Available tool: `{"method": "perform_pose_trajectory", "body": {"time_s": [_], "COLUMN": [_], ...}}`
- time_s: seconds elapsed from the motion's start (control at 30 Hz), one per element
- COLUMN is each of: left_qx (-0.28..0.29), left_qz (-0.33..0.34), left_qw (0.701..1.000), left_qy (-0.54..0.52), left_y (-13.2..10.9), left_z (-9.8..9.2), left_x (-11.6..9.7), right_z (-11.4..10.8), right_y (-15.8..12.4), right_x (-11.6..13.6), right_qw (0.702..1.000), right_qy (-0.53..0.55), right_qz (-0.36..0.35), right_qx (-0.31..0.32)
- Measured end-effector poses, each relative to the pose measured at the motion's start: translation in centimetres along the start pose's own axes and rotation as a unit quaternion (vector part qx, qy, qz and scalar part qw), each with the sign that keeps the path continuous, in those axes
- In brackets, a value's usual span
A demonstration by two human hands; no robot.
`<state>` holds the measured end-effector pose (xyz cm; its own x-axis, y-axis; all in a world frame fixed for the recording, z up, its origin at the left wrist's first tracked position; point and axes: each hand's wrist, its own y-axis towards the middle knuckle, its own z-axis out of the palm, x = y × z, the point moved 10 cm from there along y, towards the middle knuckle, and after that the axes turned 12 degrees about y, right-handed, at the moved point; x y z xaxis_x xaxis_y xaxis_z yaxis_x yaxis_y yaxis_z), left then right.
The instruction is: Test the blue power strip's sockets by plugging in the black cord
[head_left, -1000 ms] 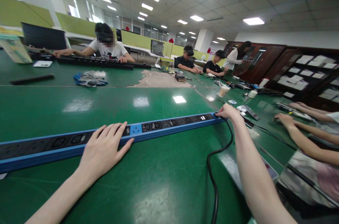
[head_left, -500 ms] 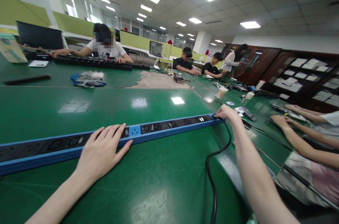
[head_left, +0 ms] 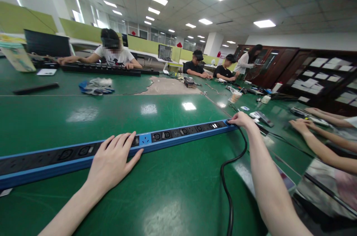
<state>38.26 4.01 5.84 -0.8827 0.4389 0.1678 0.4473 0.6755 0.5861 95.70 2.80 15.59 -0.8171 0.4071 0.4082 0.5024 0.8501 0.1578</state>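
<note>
A long blue power strip (head_left: 167, 143) with black sockets lies across the green table. My left hand (head_left: 114, 158) is laid over it, fingers across the top and thumb against the near side, holding it left of the blue socket (head_left: 145, 139). At the strip's far right end, my right hand (head_left: 243, 120) is closed in a pinch around the black power cord (head_left: 227, 184) where it meets the strip. My fingers partly hide that spot. From there the cord curves down toward the table's near side.
Blue-and-white gloves (head_left: 97, 86) and a dark bar (head_left: 36, 88) lie farther back. Bare tan board (head_left: 167, 86) shows through the green surface. A drink cup (head_left: 235, 96) stands at right, near a co-worker's hands (head_left: 299, 124). Another person (head_left: 114, 54) sits across the table.
The view has shifted slightly, so the strip and both hands appear a little farther right. Both hands keep their places on the strip and cord.
</note>
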Motion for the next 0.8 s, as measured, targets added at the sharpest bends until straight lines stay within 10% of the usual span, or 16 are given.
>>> {"method": "perform_pose_trajectory", "body": {"time_s": [0.4,0.67,0.8], "left_qx": [-0.004,-0.004,0.002], "left_qz": [-0.007,-0.006,-0.003], "left_qw": [1.000,1.000,1.000], "left_qy": [-0.005,-0.007,0.003], "left_y": [0.0,0.0,0.0], "left_z": [0.6,0.7,0.9], "left_x": [0.1,0.1,-0.1], "right_z": [1.4,-4.5,-5.1], "right_y": [1.4,1.9,2.0], "right_x": [-1.4,-1.2,-0.7], "right_qw": [0.999,0.986,0.985], "right_qy": [-0.037,0.076,0.096], "right_qz": [-0.007,-0.022,-0.034], "right_qx": [0.027,-0.147,-0.139]}}
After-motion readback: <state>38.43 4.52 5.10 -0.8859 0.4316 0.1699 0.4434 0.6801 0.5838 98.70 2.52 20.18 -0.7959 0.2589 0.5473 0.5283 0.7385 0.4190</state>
